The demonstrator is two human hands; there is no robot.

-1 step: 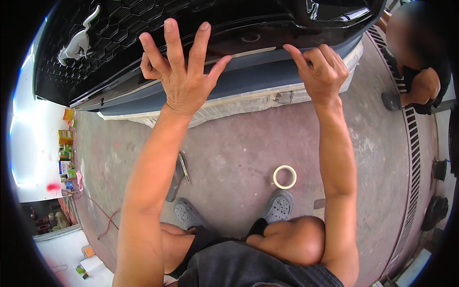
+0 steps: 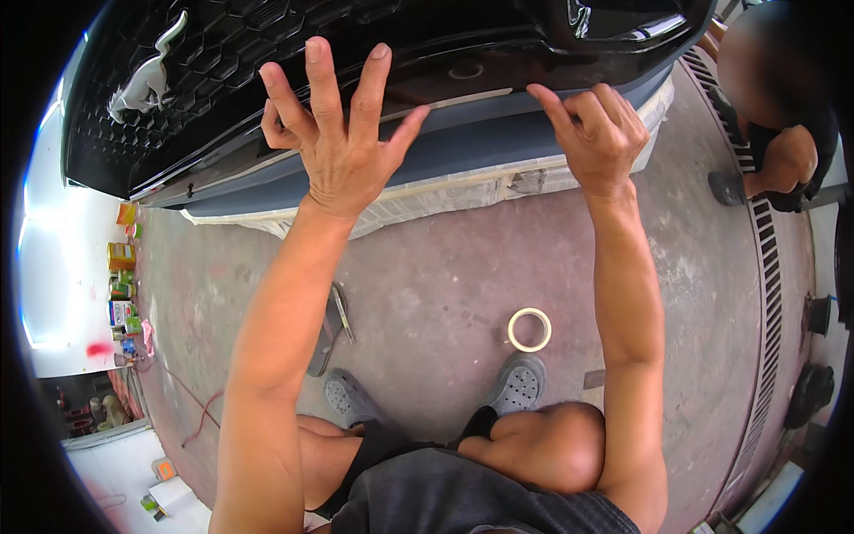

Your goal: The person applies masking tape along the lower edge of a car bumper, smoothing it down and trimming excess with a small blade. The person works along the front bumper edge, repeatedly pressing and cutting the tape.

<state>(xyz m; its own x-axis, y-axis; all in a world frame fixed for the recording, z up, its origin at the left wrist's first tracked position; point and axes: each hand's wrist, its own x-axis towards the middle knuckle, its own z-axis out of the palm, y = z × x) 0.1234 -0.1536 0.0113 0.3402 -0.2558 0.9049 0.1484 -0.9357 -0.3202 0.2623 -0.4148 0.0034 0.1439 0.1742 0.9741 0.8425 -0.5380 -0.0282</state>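
Note:
A black car front bumper (image 2: pixel 485 64) spans the top, with a grey-blue lower lip (image 2: pixel 471 138) below it. Along their seam lies a thin pale strip (image 2: pixel 480 98) that looks like masking tape. My left hand (image 2: pixel 342 151) is open over the bumper, fingers spread, its thumb tip at the strip's left part. Just beyond the strip's right end, my right hand (image 2: pixel 603 138) has its fingers curled and its thumb stretched toward the seam. Whatever those fingers may hold is hidden. Newspaper-like masking (image 2: pixel 418 203) hangs under the lip.
A cream tape roll (image 2: pixel 531 311) lies by my right shoe (image 2: pixel 519 383). Left of it, a slim tool (image 2: pixel 343 313) rests on the floor. Paint cans (image 2: pixel 122 258) line the left wall, near a red hose (image 2: pixel 205 416). Another person (image 2: pixel 792 160) crouches at right beside a drain grate (image 2: pixel 767 245).

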